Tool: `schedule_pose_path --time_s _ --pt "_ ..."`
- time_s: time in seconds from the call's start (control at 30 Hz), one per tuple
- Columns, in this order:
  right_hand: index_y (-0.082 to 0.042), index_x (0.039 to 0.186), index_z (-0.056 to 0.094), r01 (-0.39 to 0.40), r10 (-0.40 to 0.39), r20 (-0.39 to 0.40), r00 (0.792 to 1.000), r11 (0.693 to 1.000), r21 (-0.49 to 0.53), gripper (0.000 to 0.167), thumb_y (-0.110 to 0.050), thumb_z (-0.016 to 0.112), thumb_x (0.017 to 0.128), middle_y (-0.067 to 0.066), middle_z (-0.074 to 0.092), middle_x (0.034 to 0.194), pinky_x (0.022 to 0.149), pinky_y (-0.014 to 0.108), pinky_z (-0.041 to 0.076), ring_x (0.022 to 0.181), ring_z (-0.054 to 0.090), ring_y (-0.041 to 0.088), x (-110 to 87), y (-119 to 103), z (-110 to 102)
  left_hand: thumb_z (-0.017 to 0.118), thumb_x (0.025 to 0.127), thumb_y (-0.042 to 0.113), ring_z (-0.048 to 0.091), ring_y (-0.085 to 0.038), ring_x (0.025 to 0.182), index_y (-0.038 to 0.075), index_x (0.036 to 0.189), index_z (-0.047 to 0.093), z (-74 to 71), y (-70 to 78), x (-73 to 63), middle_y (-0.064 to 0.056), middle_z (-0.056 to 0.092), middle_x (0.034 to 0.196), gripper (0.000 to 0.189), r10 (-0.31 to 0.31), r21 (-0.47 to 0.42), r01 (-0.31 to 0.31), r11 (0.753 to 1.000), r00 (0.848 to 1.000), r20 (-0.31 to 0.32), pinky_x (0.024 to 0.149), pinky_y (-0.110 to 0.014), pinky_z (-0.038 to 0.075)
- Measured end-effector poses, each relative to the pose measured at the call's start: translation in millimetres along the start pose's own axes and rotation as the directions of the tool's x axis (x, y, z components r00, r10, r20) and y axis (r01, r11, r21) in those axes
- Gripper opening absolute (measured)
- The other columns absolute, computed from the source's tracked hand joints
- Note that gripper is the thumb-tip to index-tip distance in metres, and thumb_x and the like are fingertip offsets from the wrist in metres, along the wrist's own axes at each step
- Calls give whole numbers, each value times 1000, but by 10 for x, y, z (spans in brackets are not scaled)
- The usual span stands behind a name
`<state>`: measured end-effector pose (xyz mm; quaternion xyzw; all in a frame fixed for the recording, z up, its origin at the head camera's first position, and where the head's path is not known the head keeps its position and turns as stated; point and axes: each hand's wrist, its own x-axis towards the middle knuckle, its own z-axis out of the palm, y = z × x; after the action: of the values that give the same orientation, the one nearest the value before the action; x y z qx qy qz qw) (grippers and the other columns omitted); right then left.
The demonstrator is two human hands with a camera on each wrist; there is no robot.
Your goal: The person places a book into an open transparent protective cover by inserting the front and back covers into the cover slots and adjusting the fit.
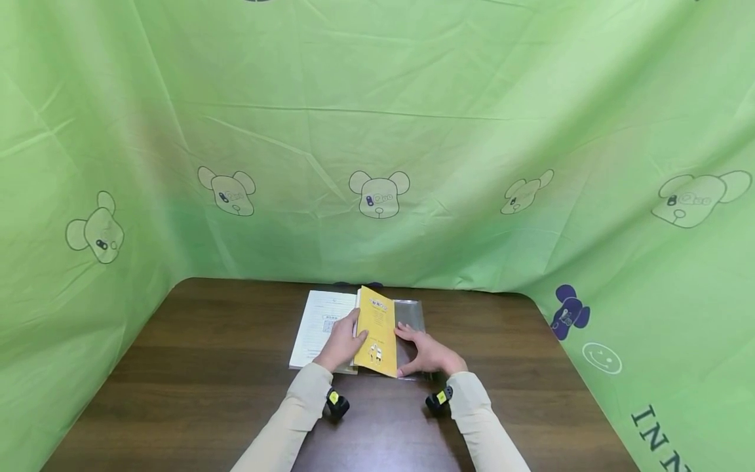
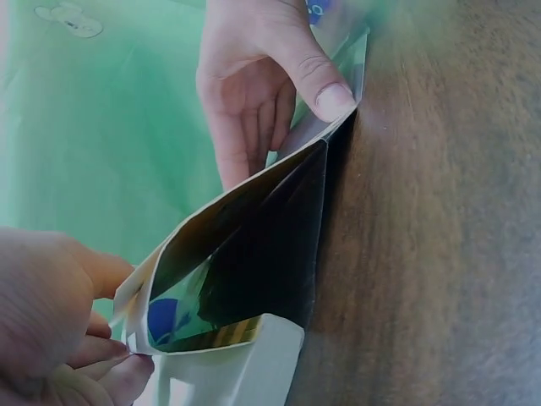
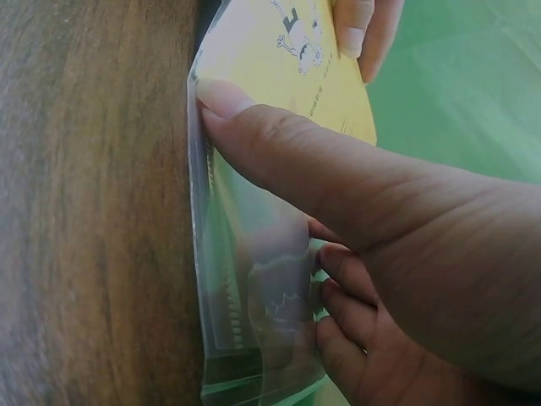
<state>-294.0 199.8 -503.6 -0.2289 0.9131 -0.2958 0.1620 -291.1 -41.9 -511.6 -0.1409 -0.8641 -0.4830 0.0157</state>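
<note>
A paperback book lies spread on the table, its yellow cover raised at an angle. My left hand grips the raised cover near the spine, thumb on the yellow face and fingers behind. A clear plastic book cover extends from the yellow cover's outer edge on the right. At the near corner my right hand pinches the plastic and cover edge with its thumb, its other fingers spread along the far side. From the left wrist view, the right hand and a dark gap under the cover are visible.
The brown wooden table extends around the book on every side. Behind and beside it hangs a green curtain printed with bear heads. Each wrist wears a small black camera.
</note>
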Motion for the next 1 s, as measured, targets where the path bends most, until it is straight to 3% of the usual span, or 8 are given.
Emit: schedule_pose_path --time_s 0.17,0.27,0.37,0.47,1.0 --pt "-5 156 39 10 -10 1 1000 1000 -7 98 -26 92 75 17 25 166 123 57 23 154 20 39 0 2 3 59 102 10 73 -24 90 -6 156 28 10 3 -30 -27 59 137 64 -42 -37 43 998 999 22 99 -43 55" --pt "-4 155 40 15 -15 -1 1000 1000 -14 98 -26 92 75 18 26 166 122 57 24 154 21 39 4 7 9 59 103 10 69 -31 110 -7 156 28 30 0 -34 -29 49 148 64 -49 -25 49 998 999 17 106 -44 50" --pt "-3 155 40 18 -18 1 1000 1000 -18 97 -25 92 75 18 26 166 123 56 24 154 22 38 1 8 6 60 102 10 49 -38 138 -9 155 30 53 9 -31 -29 34 159 64 -45 1 45 999 999 4 117 -47 36" --pt "-1 154 40 27 -27 0 1000 1000 -11 97 -24 92 75 19 26 166 122 56 25 154 22 39 -2 5 0 60 102 8 34 -40 148 -10 154 31 71 30 -34 -28 30 160 62 -41 12 42 999 999 -9 120 -48 31" --pt "2 152 42 45 -45 -4 999 999 -31 95 -24 92 75 21 30 164 122 57 24 152 24 42 -1 -3 -8 59 101 4 33 -40 148 -12 152 33 171 115 -27 -30 30 160 59 -40 89 43 995 998 -37 119 -48 32"
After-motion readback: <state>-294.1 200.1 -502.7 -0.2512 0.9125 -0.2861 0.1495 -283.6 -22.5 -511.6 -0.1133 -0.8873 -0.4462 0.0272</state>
